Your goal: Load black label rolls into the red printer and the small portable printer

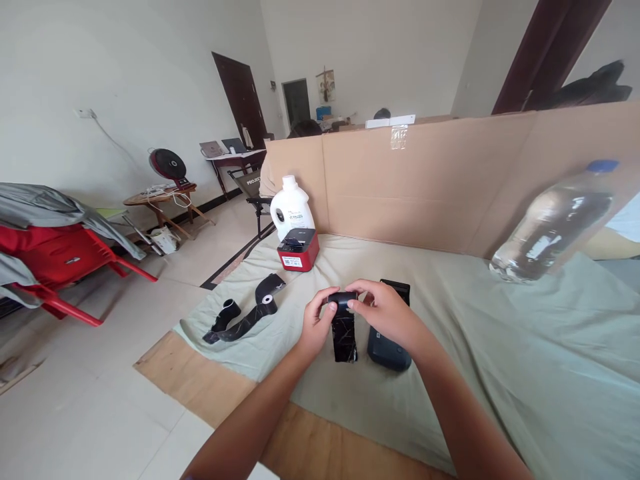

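Observation:
Both my hands pinch a small roll of glossy black strip by its two ends. My left hand has thumb and fingers closed on the left end, and my right hand does the same on the right. From the roll an unwound length runs down toward me over the cloth, creased and shiny. Beside my right hand, partly under it, lies a dark rounded device. Behind that hand a black object shows in part; its kind is hidden.
Left on the pale green cloth lie more unwound black rolls. A red and black box-shaped device stands before a white jug. Cardboard walls the back; a large clear bottle leans at right. A red chair stands left.

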